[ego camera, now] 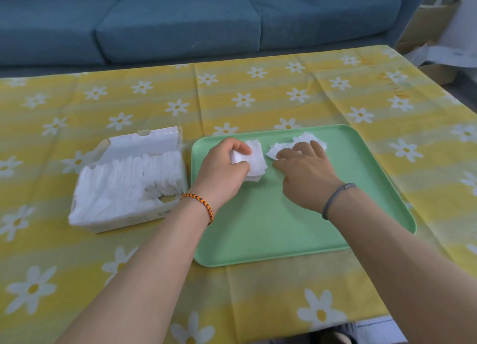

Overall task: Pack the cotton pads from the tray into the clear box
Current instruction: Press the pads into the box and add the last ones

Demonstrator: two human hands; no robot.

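Cotton pads, loose white squares [308,141], lie under my right hand's [304,173] flat fingers [316,147], upper frame; left hand [223,165] pinches a stack [254,163].

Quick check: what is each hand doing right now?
Left hand: closed, holding a stack of white square cotton pads.
Right hand: open, fingers spread on loose white cotton pads on the green plastic tray.

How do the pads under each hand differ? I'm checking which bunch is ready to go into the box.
The stack in the left hand is squared up and gripped: stacked pads. The loose pads under the right hand lie spread and overlapping, only touched by fingertips. The stack sits nearer the clear box; the loose ones lie farther right. Both are white and on the green tray.
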